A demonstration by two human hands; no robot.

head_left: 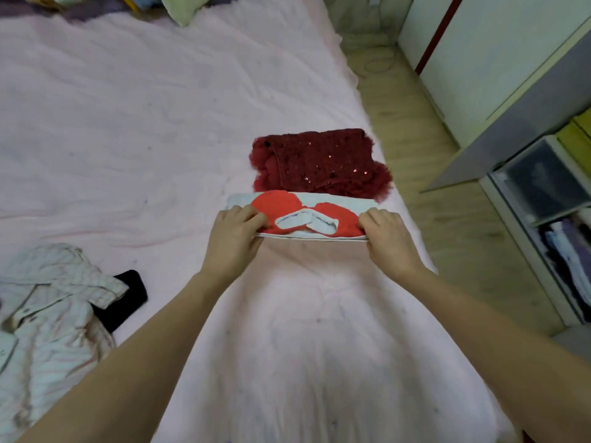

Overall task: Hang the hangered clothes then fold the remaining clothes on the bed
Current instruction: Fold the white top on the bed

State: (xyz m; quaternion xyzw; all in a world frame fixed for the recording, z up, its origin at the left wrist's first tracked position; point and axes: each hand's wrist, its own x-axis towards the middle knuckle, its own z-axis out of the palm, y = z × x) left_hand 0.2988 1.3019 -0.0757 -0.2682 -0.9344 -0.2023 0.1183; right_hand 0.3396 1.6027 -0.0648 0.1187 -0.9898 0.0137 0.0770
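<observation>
A small white garment with red patches (303, 215) lies folded into a narrow strip on the pink bed (144, 123). My left hand (235, 238) pinches its near left edge and my right hand (388, 238) pinches its near right edge. Just beyond it, touching its far side, sits a folded dark red sequined garment (319, 161) near the bed's right edge. A crumpled white striped shirt (51, 314) lies unfolded at the bed's near left, partly over a black item (128, 298).
Pillows and bunched bedding (179, 8) lie at the bed's far end. A strip of wooden floor (425, 174) runs along the right. A white wardrobe (479, 59) and open shelves with boxes and stacked clothes (550, 219) stand beyond it.
</observation>
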